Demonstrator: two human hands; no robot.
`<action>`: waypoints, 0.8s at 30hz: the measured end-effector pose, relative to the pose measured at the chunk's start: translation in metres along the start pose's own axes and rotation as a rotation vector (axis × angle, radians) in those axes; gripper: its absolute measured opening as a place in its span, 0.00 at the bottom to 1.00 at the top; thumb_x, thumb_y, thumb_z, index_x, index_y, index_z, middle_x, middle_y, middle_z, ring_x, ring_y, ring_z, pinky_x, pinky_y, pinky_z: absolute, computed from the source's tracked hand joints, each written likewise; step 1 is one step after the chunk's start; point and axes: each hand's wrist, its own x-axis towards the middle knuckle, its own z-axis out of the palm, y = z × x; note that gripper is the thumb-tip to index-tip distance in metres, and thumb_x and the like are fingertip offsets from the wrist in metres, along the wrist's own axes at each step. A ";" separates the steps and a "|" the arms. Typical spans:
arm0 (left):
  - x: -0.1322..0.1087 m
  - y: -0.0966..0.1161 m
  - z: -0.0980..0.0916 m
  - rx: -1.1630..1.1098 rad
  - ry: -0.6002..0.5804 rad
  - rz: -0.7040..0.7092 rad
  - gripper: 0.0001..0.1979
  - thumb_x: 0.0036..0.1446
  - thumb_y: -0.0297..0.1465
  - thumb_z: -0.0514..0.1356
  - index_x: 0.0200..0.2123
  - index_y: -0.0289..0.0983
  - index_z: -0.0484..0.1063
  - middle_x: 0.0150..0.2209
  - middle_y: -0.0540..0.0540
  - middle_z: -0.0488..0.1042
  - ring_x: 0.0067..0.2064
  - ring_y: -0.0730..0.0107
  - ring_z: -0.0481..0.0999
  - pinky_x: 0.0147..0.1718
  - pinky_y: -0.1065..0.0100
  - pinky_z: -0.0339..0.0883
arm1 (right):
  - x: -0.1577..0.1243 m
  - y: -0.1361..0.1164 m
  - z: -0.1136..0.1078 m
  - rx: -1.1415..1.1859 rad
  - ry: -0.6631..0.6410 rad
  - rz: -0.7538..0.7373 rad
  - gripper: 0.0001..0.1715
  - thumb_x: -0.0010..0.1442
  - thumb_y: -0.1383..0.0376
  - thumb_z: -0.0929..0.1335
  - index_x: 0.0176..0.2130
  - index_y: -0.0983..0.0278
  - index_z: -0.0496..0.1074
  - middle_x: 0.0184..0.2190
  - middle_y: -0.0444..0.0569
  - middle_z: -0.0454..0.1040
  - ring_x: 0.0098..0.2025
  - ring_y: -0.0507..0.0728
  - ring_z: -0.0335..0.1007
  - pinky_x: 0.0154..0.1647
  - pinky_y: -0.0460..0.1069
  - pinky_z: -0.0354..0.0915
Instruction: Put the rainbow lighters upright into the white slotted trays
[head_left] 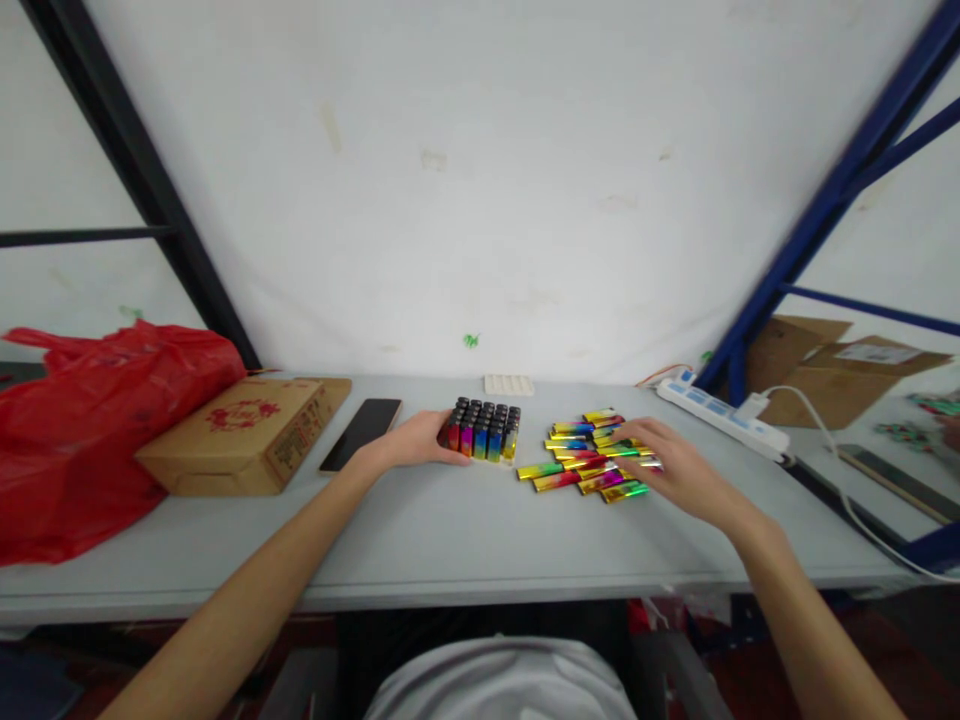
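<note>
Several lighters (480,440) with black tops and shiny bodies in red, purple, blue and yellow stand upright in close rows on a pale tray (506,462). My left hand (420,438) holds this block at its left side, thumb in front and fingers partly hidden behind. To the right lies a loose pile of shiny rainbow-coloured tubes (559,481), flat and overlapping; whether they are lighter sleeves I cannot tell. Over the pile's right side is my right hand (664,460), its thumb and fingers apart and touching or just above the tubes.
A pale slotted tray (508,385) lies by the wall. On the left are a phone (362,435), a cardboard box (247,435) and a red plastic bag (112,430). A power strip (720,415) with a white cable lies at right, near a blue frame post (825,210) and an open carton (840,385).
</note>
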 end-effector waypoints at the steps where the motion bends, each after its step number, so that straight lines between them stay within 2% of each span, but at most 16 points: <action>1: 0.000 0.000 0.000 -0.001 -0.002 0.001 0.35 0.41 0.57 0.69 0.47 0.40 0.73 0.43 0.45 0.81 0.42 0.53 0.80 0.38 0.64 0.70 | -0.015 0.007 0.003 -0.017 -0.014 0.012 0.17 0.66 0.55 0.68 0.51 0.57 0.76 0.52 0.57 0.75 0.56 0.66 0.72 0.59 0.62 0.68; 4: 0.000 -0.001 0.000 -0.002 -0.006 0.001 0.36 0.42 0.57 0.69 0.47 0.39 0.73 0.44 0.45 0.81 0.43 0.53 0.80 0.39 0.64 0.70 | -0.049 0.026 0.019 -0.043 -0.029 0.029 0.16 0.66 0.56 0.68 0.52 0.56 0.76 0.53 0.57 0.74 0.56 0.66 0.72 0.60 0.63 0.68; 7: 0.000 -0.001 0.000 0.018 -0.009 0.001 0.37 0.42 0.58 0.68 0.48 0.39 0.73 0.44 0.45 0.81 0.42 0.53 0.80 0.38 0.64 0.70 | -0.065 0.034 0.035 -0.077 0.057 0.038 0.15 0.66 0.58 0.67 0.51 0.55 0.76 0.53 0.56 0.74 0.56 0.66 0.72 0.61 0.64 0.68; 10: 0.001 -0.001 0.000 0.041 -0.014 0.011 0.38 0.43 0.59 0.68 0.49 0.38 0.73 0.44 0.44 0.81 0.42 0.52 0.79 0.39 0.63 0.69 | -0.067 0.034 0.043 -0.105 0.105 0.032 0.14 0.67 0.57 0.67 0.50 0.56 0.77 0.53 0.56 0.74 0.56 0.66 0.72 0.60 0.64 0.68; 16: 0.001 -0.002 0.000 0.035 -0.014 0.030 0.37 0.44 0.59 0.68 0.48 0.38 0.73 0.46 0.44 0.81 0.44 0.52 0.79 0.39 0.64 0.69 | -0.064 0.035 0.042 -0.168 0.042 0.009 0.17 0.68 0.58 0.66 0.54 0.56 0.76 0.55 0.56 0.73 0.57 0.66 0.70 0.62 0.63 0.67; 24: 0.001 -0.003 0.000 0.052 -0.022 0.023 0.36 0.45 0.59 0.68 0.48 0.38 0.72 0.45 0.44 0.81 0.43 0.52 0.80 0.39 0.64 0.69 | -0.062 0.029 0.045 -0.190 0.063 -0.020 0.15 0.70 0.58 0.65 0.52 0.59 0.74 0.54 0.56 0.72 0.58 0.65 0.69 0.61 0.63 0.66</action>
